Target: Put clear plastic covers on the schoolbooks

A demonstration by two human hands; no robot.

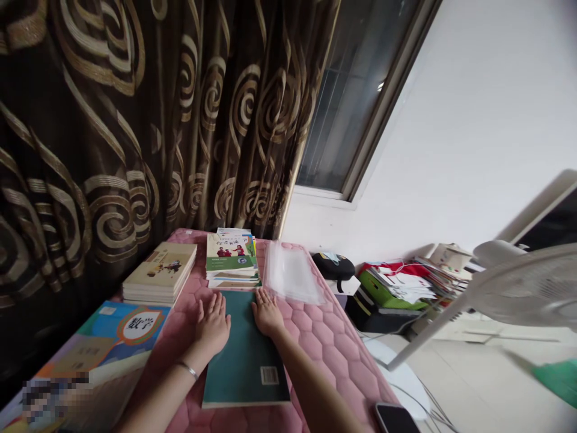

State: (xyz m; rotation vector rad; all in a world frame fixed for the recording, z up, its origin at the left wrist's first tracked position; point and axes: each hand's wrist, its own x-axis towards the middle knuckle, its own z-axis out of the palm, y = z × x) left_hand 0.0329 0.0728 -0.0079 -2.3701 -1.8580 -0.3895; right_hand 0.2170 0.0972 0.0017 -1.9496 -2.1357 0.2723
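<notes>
A dark green book [241, 349] lies flat in front of me on the pink quilted surface, a barcode label near its lower right corner. My left hand [213, 323] rests at its upper left edge, fingers stretched out and pointing away. On the upper right edge lies my right hand [267, 311], its fingers also extended. Neither hand is wrapped round anything. Just beyond the book sits a stack of booklets [231, 258] with a green and white cover. Clear plastic sheets or covers [293, 273] lie to the right of that stack.
At left are a pile of beige books [160, 270] and a blue maths textbook [121, 337]. A phone [395, 418] lies at the near right edge. A white fan [532, 282] stands on the floor at right, near boxes and papers [401, 282]. A dark curtain [202, 120] hangs behind.
</notes>
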